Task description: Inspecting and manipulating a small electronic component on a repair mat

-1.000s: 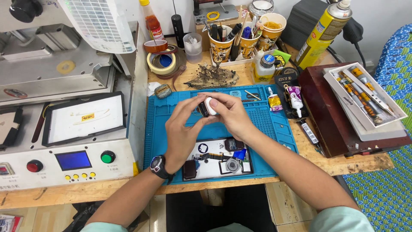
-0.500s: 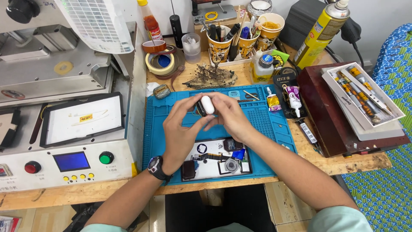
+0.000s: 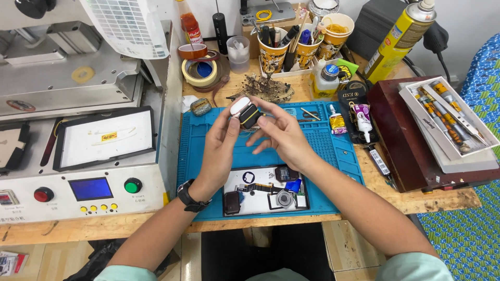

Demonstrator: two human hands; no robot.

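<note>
- My left hand [image 3: 221, 148] and right hand [image 3: 281, 136] both pinch the small watch body [image 3: 245, 112] above the blue mat [image 3: 333, 151].
- Its long axis tilts toward the tabletop's far left corner.

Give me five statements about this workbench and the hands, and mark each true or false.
1. Both hands hold a small black and white device above the blue mat. True.
2. The left hand wears a dark wristwatch. True.
3. The tray of small parts sits on the machine at the left. False: it lies on the blue mat, near the bench's front edge.
4. The right hand holds a screwdriver. False: its fingers are on the device only.
5. The yellow spray can stands at the back right. True.
</note>
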